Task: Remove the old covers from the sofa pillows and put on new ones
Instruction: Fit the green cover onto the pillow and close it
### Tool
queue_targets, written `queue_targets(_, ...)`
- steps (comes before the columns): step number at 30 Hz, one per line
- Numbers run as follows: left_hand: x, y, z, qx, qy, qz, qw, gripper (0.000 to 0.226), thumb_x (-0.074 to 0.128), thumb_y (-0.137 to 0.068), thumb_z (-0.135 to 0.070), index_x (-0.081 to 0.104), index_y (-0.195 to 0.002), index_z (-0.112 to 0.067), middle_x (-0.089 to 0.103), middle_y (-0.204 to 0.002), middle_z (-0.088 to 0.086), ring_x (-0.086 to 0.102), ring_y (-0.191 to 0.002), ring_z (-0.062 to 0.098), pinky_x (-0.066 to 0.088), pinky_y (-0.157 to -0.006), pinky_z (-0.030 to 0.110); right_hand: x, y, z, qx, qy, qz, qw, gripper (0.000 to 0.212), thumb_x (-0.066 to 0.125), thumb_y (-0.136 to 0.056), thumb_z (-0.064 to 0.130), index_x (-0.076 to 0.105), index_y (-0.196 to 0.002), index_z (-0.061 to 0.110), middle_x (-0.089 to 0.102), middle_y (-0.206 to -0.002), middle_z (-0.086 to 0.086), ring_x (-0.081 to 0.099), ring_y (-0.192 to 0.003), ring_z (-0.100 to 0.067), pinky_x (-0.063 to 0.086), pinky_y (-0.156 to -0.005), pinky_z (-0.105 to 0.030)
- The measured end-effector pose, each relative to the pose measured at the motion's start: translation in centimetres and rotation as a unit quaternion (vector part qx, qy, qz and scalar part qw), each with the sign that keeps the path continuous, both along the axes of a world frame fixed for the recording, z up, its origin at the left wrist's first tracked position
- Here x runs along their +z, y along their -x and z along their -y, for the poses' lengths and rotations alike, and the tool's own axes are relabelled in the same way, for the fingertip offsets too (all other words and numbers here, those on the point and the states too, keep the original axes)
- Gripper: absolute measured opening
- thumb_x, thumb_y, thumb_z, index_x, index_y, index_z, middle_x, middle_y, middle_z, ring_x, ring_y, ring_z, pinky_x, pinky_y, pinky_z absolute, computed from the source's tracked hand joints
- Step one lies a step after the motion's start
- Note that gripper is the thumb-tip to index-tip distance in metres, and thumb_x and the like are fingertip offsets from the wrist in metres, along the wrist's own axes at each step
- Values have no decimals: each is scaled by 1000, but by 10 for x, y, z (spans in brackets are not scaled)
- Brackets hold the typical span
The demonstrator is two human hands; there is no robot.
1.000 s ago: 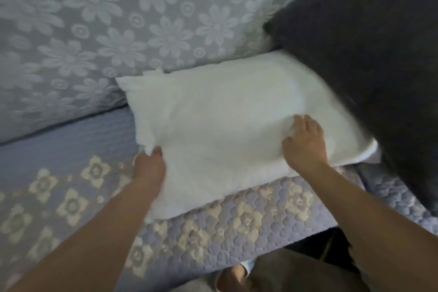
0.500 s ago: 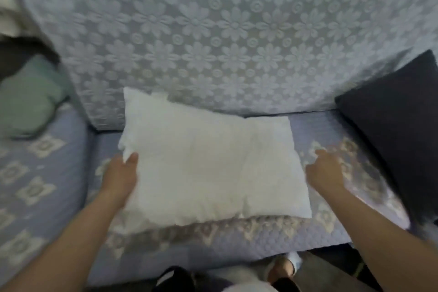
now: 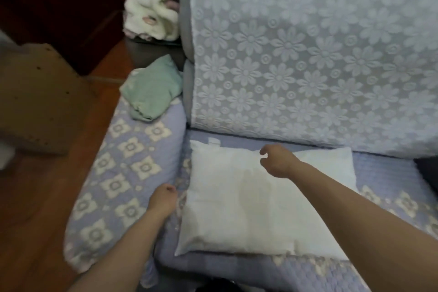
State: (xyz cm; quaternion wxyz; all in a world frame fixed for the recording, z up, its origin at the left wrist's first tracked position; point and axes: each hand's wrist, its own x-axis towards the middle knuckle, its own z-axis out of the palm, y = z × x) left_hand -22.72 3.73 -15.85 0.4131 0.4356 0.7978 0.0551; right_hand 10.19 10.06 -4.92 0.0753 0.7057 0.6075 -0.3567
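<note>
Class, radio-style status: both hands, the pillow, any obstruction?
Left hand and right hand loosely curled, holding nothing. Pillow bare, flat on sofa seat. Green cloth on armrest. Nothing blocking.

bare seat (image 3: 384,173) right of pillow (image 3: 237,208), armrest (image 3: 128,173) close left

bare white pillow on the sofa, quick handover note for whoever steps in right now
Left hand: loosely curled, holds nothing, beside the pillow's left edge.
Right hand: above the white pillow, fingers loosely curled, empty.
The pillow lies flat on the sofa seat, old cover already off.
Green folded cloth sits on the sofa's left arm, possibly the new cover.
Left: fetch a cover, put it on. Dark pillow at right edge awaits.
</note>
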Motion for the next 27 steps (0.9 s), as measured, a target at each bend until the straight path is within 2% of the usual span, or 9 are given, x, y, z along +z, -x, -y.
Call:
queue_targets(3,1,21,-39,27,-17,11,999,11,49,-99,-15,60,-96,-13,59,-97,11,61,-90,33,51,-80,42,-10,35,-32,0,2,-20,1000,45,49,-101,24,49,-144,15,46,-150,-10,46,-134,-29,40,-107,-35)
queue_targets(6,-12,31,-78,33,-22,26,999,31,54,-100,-23,55,-129,-14,59,-122,11,59,-109,32,50,-90,34,-22,60,-48,-13,8,-36,999,44,50,-99,22,50,-142,13,50,-147,-10,48,-132,-29,41,-107,-35)
queue_targets(9,-33,43,-134,33,-48,30,998,49,64,-96,-28,51,-140,-10,50,-141,20,58,-117,36,49,-90,33,-33,76,-67,10,30,-27,999,42,51,-99,20,52,-140,10,51,-145,-11,48,-131,-28,40,-105,-32)
queue_targets(11,-42,53,-184,64,-74,30,995,53,68,-92,-27,52,-140,-14,42,-145,23,59,-115,39,51,-91,34,-39,85,-88,11,15,-10,1000,37,50,-99,18,56,-134,6,53,-140,-15,51,-127,-31,42,-100,-32)
queue_targets(14,-54,64,-238,86,-110,4,990,53,68,-90,-28,54,-140,-18,33,-148,25,50,-125,42,41,-111,36,-44,95,-112,9,-18,-13,1000,35,51,-96,17,59,-129,5,56,-136,-17,53,-122,-33,45,-98,-33)
queue_targets(19,-98,83,-278,33,-17,-3,999,80,61,-79,-48,42,-152,-22,22,-161,20,32,-144,40,28,-121,40,-58,95,-120,28,7,-23,999,43,52,-99,23,54,-140,12,48,-147,-12,48,-132,-29,40,-105,-30)
queue_targets(21,-103,83,-283,-4,-6,-70,998,68,54,-89,-40,41,-151,-15,28,-159,22,31,-143,42,27,-119,44,-61,85,-118,19,16,-23,999,42,52,-98,23,55,-138,15,49,-148,-9,49,-132,-26,40,-107,-31)
queue_targets(24,-75,70,-276,-55,-137,-180,973,40,38,-104,-26,60,-131,-7,52,-141,23,45,-132,42,33,-108,49,-55,71,-112,-11,22,-27,999,39,51,-99,22,57,-136,14,52,-145,-7,50,-130,-24,39,-103,-27)
queue_targets(27,-18,52,-243,-52,-300,-34,952,38,35,-108,-21,69,-118,-6,66,-122,16,59,-115,35,42,-100,38,-43,59,-97,-58,15,-55,997,35,52,-99,21,60,-133,16,57,-139,-4,56,-121,-22,44,-93,-27)
